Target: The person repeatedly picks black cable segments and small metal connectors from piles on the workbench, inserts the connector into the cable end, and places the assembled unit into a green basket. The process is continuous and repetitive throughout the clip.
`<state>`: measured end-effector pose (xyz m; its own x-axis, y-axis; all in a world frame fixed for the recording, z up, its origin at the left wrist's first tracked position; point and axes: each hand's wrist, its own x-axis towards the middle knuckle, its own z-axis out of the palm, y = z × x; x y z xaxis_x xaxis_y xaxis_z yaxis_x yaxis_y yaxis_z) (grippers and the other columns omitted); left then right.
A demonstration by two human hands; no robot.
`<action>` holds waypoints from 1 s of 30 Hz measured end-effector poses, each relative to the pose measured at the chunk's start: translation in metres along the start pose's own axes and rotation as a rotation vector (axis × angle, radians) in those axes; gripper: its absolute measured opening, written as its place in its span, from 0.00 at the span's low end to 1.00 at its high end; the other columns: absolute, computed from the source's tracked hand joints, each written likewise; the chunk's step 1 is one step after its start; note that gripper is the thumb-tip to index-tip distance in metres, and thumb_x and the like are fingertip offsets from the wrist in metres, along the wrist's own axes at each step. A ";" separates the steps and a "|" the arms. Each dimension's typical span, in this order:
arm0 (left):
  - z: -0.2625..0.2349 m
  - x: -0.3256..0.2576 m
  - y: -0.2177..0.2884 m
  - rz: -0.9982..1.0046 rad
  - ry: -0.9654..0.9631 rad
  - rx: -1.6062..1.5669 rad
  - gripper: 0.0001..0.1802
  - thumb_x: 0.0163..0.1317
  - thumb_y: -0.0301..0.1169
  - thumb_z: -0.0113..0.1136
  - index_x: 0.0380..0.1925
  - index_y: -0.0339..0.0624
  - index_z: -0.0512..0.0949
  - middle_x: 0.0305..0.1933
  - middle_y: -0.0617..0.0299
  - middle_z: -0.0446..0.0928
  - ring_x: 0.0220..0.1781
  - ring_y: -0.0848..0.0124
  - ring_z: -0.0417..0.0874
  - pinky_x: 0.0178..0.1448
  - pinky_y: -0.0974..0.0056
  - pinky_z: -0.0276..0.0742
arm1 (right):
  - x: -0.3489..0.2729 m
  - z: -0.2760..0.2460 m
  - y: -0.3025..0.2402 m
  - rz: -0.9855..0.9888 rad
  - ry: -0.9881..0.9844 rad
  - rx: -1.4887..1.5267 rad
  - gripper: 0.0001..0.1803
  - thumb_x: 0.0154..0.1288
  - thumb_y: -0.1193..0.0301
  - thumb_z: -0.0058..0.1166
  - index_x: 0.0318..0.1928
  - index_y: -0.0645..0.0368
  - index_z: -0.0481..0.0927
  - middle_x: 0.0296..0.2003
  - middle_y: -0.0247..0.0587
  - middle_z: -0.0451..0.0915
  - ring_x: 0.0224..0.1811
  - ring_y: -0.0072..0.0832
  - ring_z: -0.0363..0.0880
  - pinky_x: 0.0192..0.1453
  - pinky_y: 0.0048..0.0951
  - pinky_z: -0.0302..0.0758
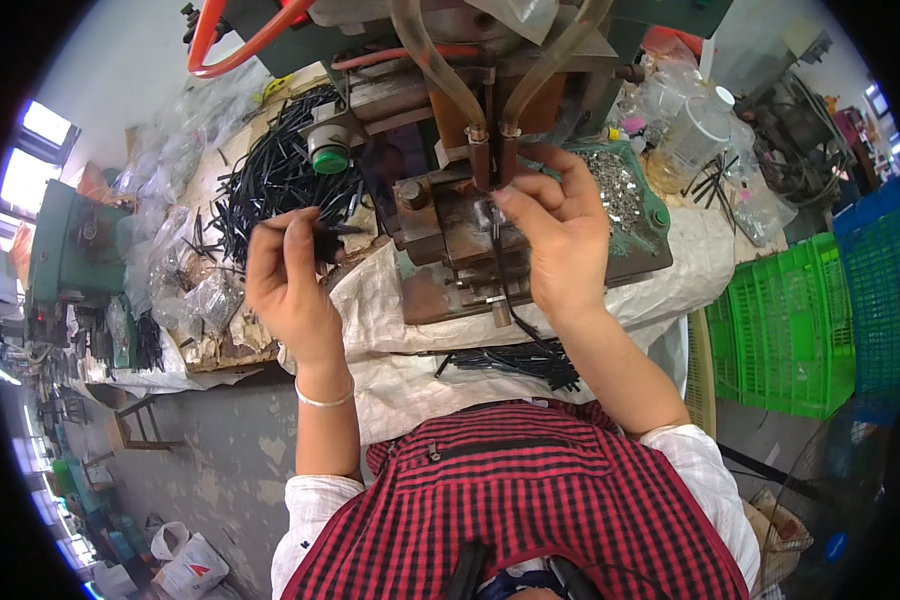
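Observation:
My left hand (295,285) is raised at the left of the press, thumb and fingers drawn together. Something dark shows at its fingertips, too unclear to tell apart from the black strips behind it. My right hand (565,235) is at the press's metal die block (450,225), fingers curled in and thumb tip by the small shiny metal part (487,214) on it. Whatever these fingers pinch is hidden. A thin black strip (501,275) runs from that part down over the block's front edge. Just above stand the press's two upright metal pieces (480,165), fed by clear tubes.
A heap of black strips (280,165) lies at the left; a smaller bundle (520,362) lies on the cloth in front of me. Small metal pieces (615,185) fill a green tray at the right. Beyond are a clear plastic jar (685,135) and green crates (780,325).

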<state>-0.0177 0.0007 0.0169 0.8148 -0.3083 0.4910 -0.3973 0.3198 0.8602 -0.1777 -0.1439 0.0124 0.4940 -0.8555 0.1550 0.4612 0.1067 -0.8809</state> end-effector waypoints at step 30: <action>0.032 -0.066 0.006 0.729 -0.600 0.428 0.17 0.50 0.21 0.74 0.43 0.41 0.87 0.52 0.51 0.88 0.28 0.71 0.83 0.29 0.69 0.75 | -0.023 -0.172 0.000 -0.395 0.294 -1.741 0.09 0.57 0.69 0.70 0.39 0.55 0.89 0.59 0.53 0.79 0.68 0.51 0.71 0.67 0.48 0.70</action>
<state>-0.0869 -0.0055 -0.0058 0.0185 -0.6006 0.7993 -0.9223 0.2985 0.2456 -0.3154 -0.2115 -0.0677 0.3369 -0.7690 0.5432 -0.8062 -0.5336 -0.2554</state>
